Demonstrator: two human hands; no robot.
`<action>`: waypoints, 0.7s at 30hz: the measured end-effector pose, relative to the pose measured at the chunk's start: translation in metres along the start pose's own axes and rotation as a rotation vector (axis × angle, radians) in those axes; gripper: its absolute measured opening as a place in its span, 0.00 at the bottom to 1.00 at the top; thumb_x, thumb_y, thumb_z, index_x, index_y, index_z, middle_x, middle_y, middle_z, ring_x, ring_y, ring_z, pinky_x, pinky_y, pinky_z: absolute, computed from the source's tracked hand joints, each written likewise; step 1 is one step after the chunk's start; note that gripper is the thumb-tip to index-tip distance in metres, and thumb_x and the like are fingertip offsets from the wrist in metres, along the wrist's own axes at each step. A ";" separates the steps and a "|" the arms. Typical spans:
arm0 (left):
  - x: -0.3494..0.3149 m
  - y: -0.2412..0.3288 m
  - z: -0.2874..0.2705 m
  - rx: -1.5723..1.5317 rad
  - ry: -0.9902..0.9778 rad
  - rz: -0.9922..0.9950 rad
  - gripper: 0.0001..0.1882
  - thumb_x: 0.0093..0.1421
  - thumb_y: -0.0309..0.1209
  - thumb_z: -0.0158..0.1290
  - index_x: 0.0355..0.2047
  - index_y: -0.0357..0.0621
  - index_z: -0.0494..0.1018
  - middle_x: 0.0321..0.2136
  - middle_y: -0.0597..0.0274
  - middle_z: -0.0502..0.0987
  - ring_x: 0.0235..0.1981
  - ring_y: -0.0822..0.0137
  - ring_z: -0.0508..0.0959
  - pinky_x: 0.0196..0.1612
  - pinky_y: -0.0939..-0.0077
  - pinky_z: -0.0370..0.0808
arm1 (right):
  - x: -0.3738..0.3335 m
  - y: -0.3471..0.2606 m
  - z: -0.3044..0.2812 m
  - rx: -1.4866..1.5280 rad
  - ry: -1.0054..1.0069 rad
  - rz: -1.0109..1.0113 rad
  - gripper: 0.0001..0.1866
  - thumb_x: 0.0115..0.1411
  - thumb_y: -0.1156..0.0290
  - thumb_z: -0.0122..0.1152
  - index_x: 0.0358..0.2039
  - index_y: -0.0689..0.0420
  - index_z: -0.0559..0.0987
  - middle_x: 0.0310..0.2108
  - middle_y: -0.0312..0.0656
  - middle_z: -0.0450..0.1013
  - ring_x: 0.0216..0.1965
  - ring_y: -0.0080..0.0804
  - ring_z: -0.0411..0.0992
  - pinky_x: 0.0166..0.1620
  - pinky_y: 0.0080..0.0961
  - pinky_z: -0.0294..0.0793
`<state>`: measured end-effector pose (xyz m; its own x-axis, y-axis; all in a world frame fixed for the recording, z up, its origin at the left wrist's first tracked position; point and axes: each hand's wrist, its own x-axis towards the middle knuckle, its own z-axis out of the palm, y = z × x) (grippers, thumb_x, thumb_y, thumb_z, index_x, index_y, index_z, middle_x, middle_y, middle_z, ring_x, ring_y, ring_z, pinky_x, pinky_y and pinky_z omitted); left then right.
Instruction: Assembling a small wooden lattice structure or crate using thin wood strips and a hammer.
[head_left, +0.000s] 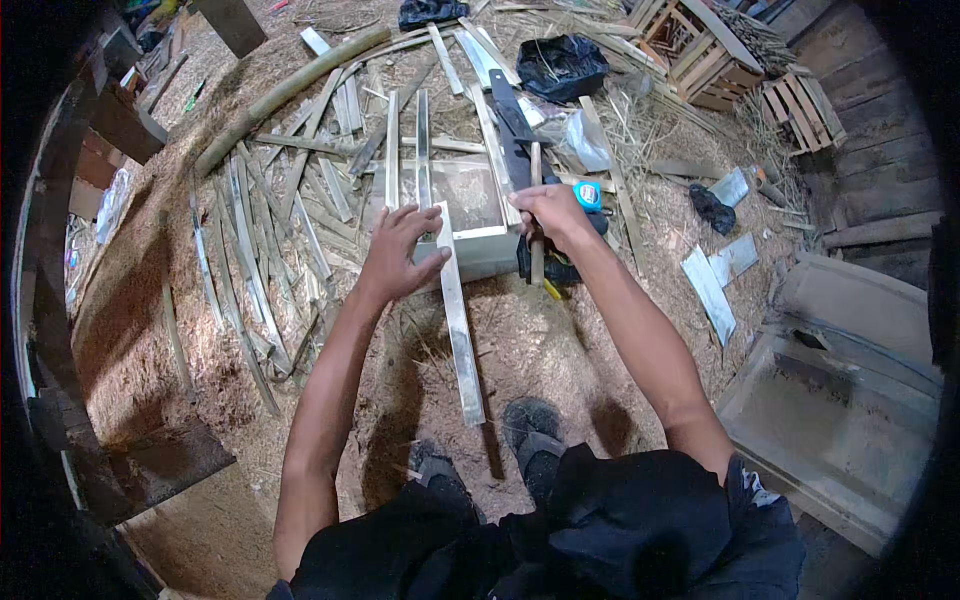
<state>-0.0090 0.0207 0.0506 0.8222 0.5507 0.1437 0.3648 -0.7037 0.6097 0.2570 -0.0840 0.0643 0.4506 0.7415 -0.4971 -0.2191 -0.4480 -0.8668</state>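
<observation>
My left hand point(402, 255) has its fingers spread, with the fingertips and thumb at the edge of a pale wooden strip point(460, 330). That strip slants from a low box-like block point(480, 262) down toward my feet. My right hand point(556, 213) is closed in a pinch at the block's right side; what sits between its fingers is too small to make out. Below and above that hand shows a wooden stick point(537, 262). A blue tape measure point(587, 194) lies just right of it. Beyond, a long flat black piece point(512, 125) with a hole in its end points away.
Wooden strips point(245, 235) litter the sawdust floor on the left, beside a curved pole point(290, 98). Black plastic bags point(562, 68) and slatted crates point(700, 55) are at the back. White offcuts point(710, 295) and a large shallow wooden tray point(755, 385) lie on the right.
</observation>
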 end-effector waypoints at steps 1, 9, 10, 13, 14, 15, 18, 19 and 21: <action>0.000 0.000 0.000 0.002 0.003 -0.007 0.27 0.56 0.51 0.58 0.49 0.46 0.76 0.61 0.62 0.71 0.65 0.49 0.63 0.70 0.42 0.47 | 0.002 -0.001 0.000 -0.001 -0.002 -0.018 0.09 0.58 0.73 0.67 0.33 0.68 0.82 0.20 0.38 0.74 0.19 0.23 0.71 0.24 0.24 0.74; -0.001 0.002 0.001 0.010 0.029 0.021 0.26 0.56 0.49 0.59 0.49 0.46 0.76 0.60 0.61 0.73 0.64 0.48 0.65 0.69 0.40 0.49 | 0.008 0.007 0.001 0.004 0.014 -0.086 0.09 0.57 0.74 0.69 0.29 0.68 0.80 0.20 0.38 0.74 0.19 0.23 0.71 0.24 0.25 0.78; -0.001 0.002 0.001 0.010 0.027 0.019 0.26 0.56 0.49 0.59 0.49 0.46 0.76 0.60 0.61 0.73 0.64 0.48 0.65 0.69 0.40 0.49 | 0.007 0.007 0.002 0.005 0.013 -0.084 0.09 0.57 0.74 0.69 0.29 0.68 0.80 0.20 0.38 0.74 0.19 0.23 0.71 0.24 0.25 0.78; -0.001 0.002 0.001 0.011 0.033 0.024 0.25 0.56 0.48 0.59 0.48 0.46 0.76 0.59 0.61 0.73 0.64 0.49 0.65 0.69 0.40 0.50 | 0.002 0.009 0.004 0.020 0.032 -0.061 0.07 0.58 0.73 0.68 0.31 0.65 0.80 0.21 0.36 0.73 0.20 0.22 0.70 0.24 0.23 0.73; 0.000 0.002 0.002 0.016 0.031 0.025 0.25 0.56 0.48 0.59 0.48 0.46 0.76 0.59 0.61 0.73 0.64 0.49 0.65 0.69 0.39 0.50 | 0.001 0.011 0.003 0.003 0.034 -0.065 0.08 0.58 0.73 0.69 0.30 0.64 0.80 0.20 0.35 0.73 0.20 0.21 0.70 0.23 0.22 0.72; 0.001 0.002 0.002 0.021 0.030 0.026 0.25 0.56 0.48 0.59 0.48 0.46 0.76 0.60 0.61 0.73 0.64 0.49 0.65 0.68 0.39 0.50 | 0.001 0.012 0.002 -0.013 0.036 -0.070 0.08 0.58 0.72 0.69 0.30 0.63 0.80 0.20 0.35 0.73 0.19 0.21 0.69 0.23 0.21 0.71; -0.001 0.003 0.000 0.042 0.010 0.000 0.24 0.56 0.45 0.61 0.50 0.47 0.76 0.60 0.63 0.72 0.66 0.50 0.63 0.70 0.43 0.49 | -0.005 0.009 0.005 -0.056 0.065 -0.054 0.08 0.58 0.71 0.70 0.30 0.63 0.80 0.20 0.34 0.73 0.18 0.19 0.68 0.22 0.20 0.69; -0.001 0.003 0.001 0.041 0.011 0.002 0.24 0.56 0.45 0.61 0.50 0.47 0.76 0.60 0.63 0.72 0.66 0.50 0.63 0.70 0.43 0.49 | -0.003 0.011 0.003 -0.056 0.067 -0.055 0.08 0.58 0.71 0.70 0.30 0.63 0.80 0.20 0.34 0.73 0.18 0.19 0.68 0.22 0.20 0.69; 0.000 0.004 0.000 0.022 0.012 0.003 0.24 0.57 0.45 0.60 0.50 0.47 0.76 0.60 0.63 0.72 0.66 0.50 0.63 0.71 0.45 0.49 | 0.001 0.015 0.000 -0.191 0.080 -0.133 0.11 0.57 0.69 0.70 0.31 0.65 0.80 0.18 0.37 0.74 0.17 0.21 0.70 0.21 0.23 0.70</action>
<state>-0.0075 0.0180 0.0526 0.8181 0.5538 0.1548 0.3718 -0.7148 0.5923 0.2546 -0.0899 0.0507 0.5329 0.7619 -0.3682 0.0110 -0.4413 -0.8973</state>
